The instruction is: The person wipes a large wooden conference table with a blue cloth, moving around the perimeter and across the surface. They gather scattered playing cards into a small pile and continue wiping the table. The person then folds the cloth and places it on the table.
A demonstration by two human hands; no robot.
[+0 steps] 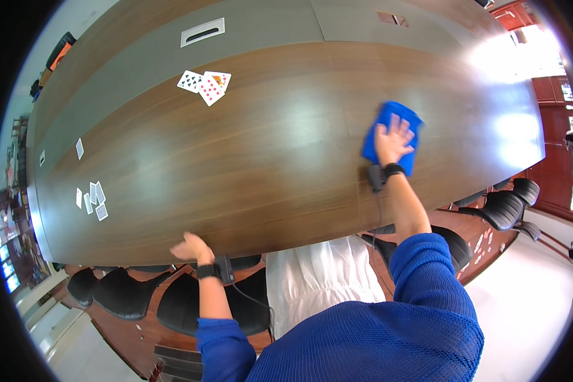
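My right hand [394, 141] lies flat, fingers spread, on a blue cloth [386, 111] on the brown wooden table [267, 143]. The cloth's edges look blurred, and part of it is hidden under my palm. At the table's near edge, to the left, is my left hand [192, 248]. It is slightly blurred, with nothing seen in it. Both wrists wear a black strap with a small dark box on a cable.
Three face-up playing cards [210, 88] overlap on the table's far side. Several more cards [95, 193] are scattered at the left, with a lone card [79, 149] beyond them. Black chairs [129, 293] line the near edge. More cards [480, 248] lie on the floor at right.
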